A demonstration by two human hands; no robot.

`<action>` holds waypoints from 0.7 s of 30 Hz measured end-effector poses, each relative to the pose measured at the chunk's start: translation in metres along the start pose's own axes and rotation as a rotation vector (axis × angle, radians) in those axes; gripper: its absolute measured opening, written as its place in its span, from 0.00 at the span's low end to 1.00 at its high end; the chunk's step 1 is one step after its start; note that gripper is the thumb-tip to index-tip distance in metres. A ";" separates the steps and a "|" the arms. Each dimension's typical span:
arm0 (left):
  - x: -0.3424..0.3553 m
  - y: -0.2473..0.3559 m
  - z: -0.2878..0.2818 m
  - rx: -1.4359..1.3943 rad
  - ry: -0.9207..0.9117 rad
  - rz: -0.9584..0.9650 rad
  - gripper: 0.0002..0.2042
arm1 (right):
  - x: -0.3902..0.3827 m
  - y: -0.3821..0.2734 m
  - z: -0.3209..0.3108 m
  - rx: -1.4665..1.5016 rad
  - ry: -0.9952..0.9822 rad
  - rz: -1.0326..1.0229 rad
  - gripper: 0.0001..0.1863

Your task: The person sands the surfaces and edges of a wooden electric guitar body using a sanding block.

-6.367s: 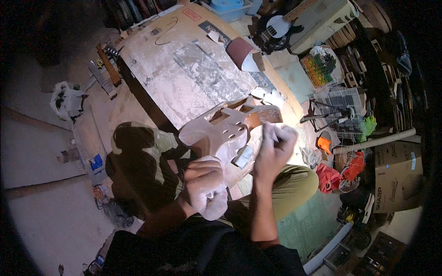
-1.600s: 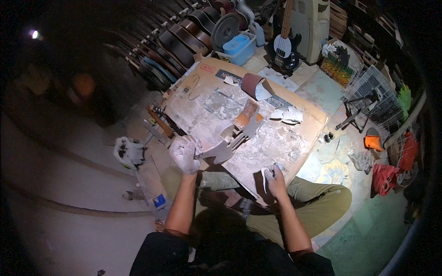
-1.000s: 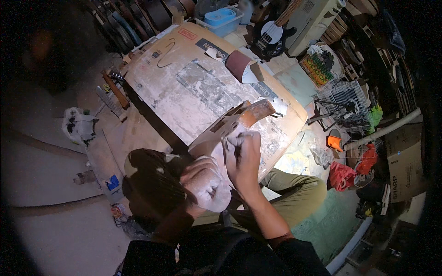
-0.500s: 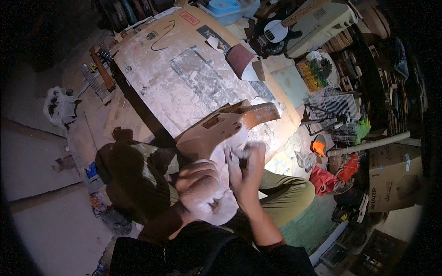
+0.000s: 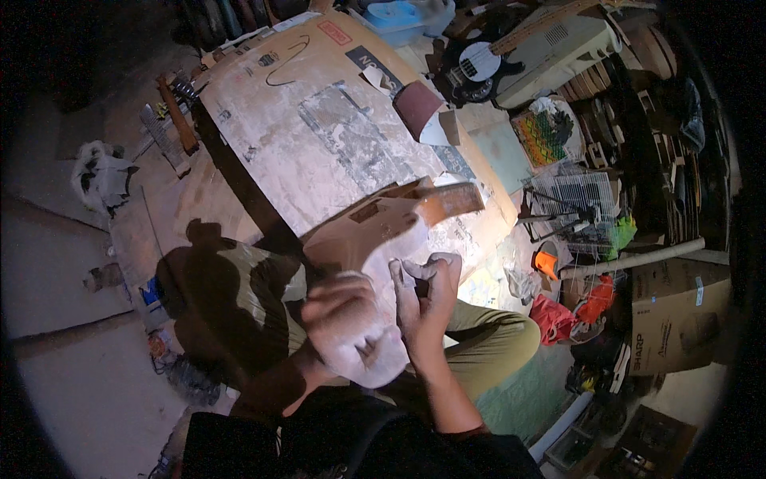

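A dusty, unpainted wooden guitar body [image 5: 343, 239] lies tilted across my lap, with cut-out cavities and a curved brown horn [image 5: 453, 201] toward the far right. My left hand [image 5: 347, 323], coated in pale dust and a little blurred, is wrapped round the near side of the body. Close to the body's right edge, my right hand [image 5: 427, 291] has its thumb and curled fingers drawn together, also dusty. Whatever sits between those fingers is too small to make out.
A dust-covered cardboard sheet [image 5: 271, 136] spreads ahead, bearing curled reddish-brown sandpaper [image 5: 416, 112]. Guitar necks [image 5: 177, 116] lie at the left. A black guitar [image 5: 479, 68], a wire rack [image 5: 574, 203], an orange object [image 5: 546, 263] and a cardboard box [image 5: 678, 319] stand along the right.
My right fingers, smeared by motion before, now show sharply in a curled pinch beside the guitar body. The left hand has shifted slightly left and is blurrier. The whole view has turned a little.
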State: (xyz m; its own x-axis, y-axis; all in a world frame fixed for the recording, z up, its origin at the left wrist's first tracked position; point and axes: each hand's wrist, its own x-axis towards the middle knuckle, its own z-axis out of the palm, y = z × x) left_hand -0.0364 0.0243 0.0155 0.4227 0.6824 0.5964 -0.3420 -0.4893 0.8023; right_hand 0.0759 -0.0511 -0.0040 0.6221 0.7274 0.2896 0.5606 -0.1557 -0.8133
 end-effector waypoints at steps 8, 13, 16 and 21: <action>0.002 -0.004 0.002 -0.020 0.021 0.008 0.12 | -0.001 0.005 -0.001 0.037 0.028 0.091 0.13; -0.004 -0.004 0.002 0.003 0.003 0.030 0.11 | 0.003 0.014 0.007 0.057 0.021 -0.027 0.12; -0.003 0.002 0.006 0.010 -0.006 -0.047 0.12 | 0.000 0.014 0.002 -0.001 0.061 0.004 0.14; -0.003 -0.012 0.006 0.035 0.075 0.050 0.13 | -0.025 0.043 -0.024 0.003 0.031 0.036 0.14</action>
State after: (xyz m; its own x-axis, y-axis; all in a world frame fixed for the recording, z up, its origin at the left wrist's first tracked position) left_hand -0.0282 0.0247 0.0042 0.3411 0.6950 0.6330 -0.3312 -0.5413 0.7728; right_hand 0.0977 -0.0917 -0.0344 0.6590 0.6999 0.2755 0.5356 -0.1793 -0.8252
